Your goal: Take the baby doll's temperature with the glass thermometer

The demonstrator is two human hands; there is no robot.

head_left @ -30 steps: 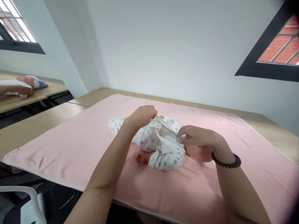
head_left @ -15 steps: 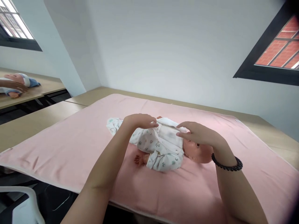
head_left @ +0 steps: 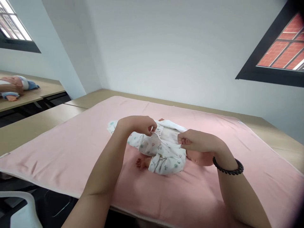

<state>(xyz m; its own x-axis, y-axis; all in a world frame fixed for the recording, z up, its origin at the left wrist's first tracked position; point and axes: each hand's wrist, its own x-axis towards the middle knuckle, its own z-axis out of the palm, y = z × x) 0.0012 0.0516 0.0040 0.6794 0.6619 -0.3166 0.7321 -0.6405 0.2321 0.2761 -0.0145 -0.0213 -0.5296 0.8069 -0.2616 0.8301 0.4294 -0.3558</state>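
A baby doll (head_left: 200, 157) lies on its back on a pink cloth (head_left: 133, 190), its head to the right. It wears a white patterned garment (head_left: 152, 144), whose front lies open over a plain white layer. My left hand (head_left: 142, 124) pinches the near front edge of the garment around the doll's waist. My right hand (head_left: 193, 140), with a black coiled band on the wrist, is closed at the garment's edge near the doll's neck. It covers most of the doll's face. One doll hand (head_left: 140, 163) sticks out of the near sleeve.
The pink cloth covers much of a wooden table (head_left: 95, 95) set against a white wall. At the far left, another person's hand (head_left: 11, 89) is over a second doll (head_left: 32, 85) on another table. A white chair (head_left: 26, 212) stands at the lower left.
Both hands have closed their fingers and moved down slightly onto the near edge of the garment. My left hand has also shifted a little to the left.
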